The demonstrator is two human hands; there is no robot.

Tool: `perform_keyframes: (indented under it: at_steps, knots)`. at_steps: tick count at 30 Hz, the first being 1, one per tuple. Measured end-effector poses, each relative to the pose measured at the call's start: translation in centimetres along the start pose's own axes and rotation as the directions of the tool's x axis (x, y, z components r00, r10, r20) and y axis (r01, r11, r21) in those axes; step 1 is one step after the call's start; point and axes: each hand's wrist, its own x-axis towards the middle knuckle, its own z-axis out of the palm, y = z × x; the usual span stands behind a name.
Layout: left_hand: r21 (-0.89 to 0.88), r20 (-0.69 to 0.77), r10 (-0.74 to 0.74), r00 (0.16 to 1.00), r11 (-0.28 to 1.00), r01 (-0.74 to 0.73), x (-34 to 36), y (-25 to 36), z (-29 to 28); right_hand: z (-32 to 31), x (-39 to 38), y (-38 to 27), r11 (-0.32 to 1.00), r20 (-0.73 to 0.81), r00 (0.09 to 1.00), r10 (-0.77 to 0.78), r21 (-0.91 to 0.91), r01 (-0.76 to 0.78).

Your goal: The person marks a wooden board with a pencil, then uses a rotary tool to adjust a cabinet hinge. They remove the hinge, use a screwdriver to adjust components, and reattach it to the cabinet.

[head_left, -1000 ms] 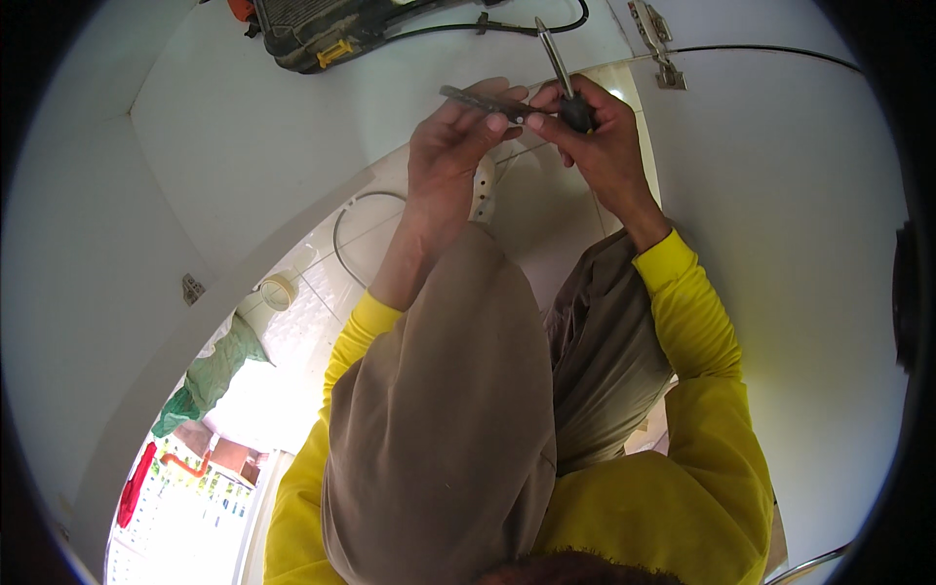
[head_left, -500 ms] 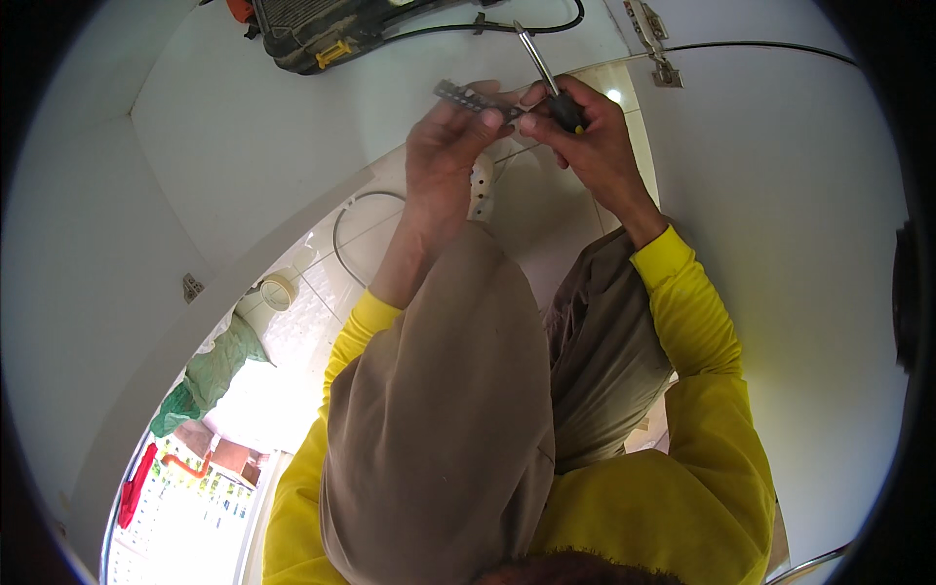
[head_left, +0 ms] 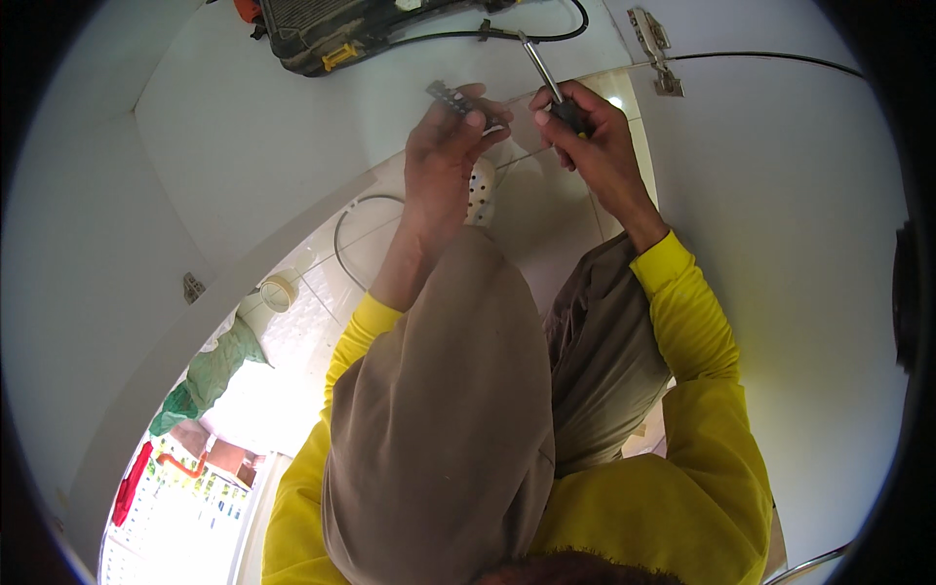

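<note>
My left hand (head_left: 444,141) is closed on a short dark strip (head_left: 451,97) with pale shiny spots along it; its exact kind is too small to make out. The strip's far end sticks out past my thumb and fingers. In my right hand (head_left: 595,136) is a screwdriver (head_left: 543,67), its dark handle with a yellow mark mostly covered by my fingers. The metal shaft points up and away, toward the cabinet interior. A small gap separates the two hands, and the screwdriver does not touch the strip.
A dirty black tool case (head_left: 322,34) with a yellow latch lies in the white cabinet ahead. Metal hinges (head_left: 655,54) join the door on the right (head_left: 780,224). My bent knees are below. A grey hose (head_left: 339,234), a roll of tape (head_left: 278,292) and green cloth (head_left: 219,366) lie left.
My hands have come apart; the right fingers, which were at the strip's near end, have drawn away from it. Both hands still hold their things.
</note>
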Motion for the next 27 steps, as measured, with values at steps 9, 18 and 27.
perform_keyframes:
  at_steps: [9, 18, 27]
  knots:
    - [0.076, -0.088, 0.047, 0.995, 0.996, -0.041, 1.5, 2.1, 0.7, 0.2, 0.1, 0.9, 0.987, 0.060, 0.994, -0.096, -0.122, 0.102]
    - [0.145, -0.157, 0.082, 0.984, 0.988, -0.059, 1.6, 2.4, 1.4, 0.7, 0.0, 1.4, 0.945, 0.128, 0.975, -0.184, -0.250, 0.211]
    - [-0.068, -0.169, 0.105, 0.980, 0.991, -0.118, 1.9, 4.6, -0.1, 0.4, -0.7, 1.3, 0.938, 0.112, 0.987, -0.118, -0.314, 0.148]
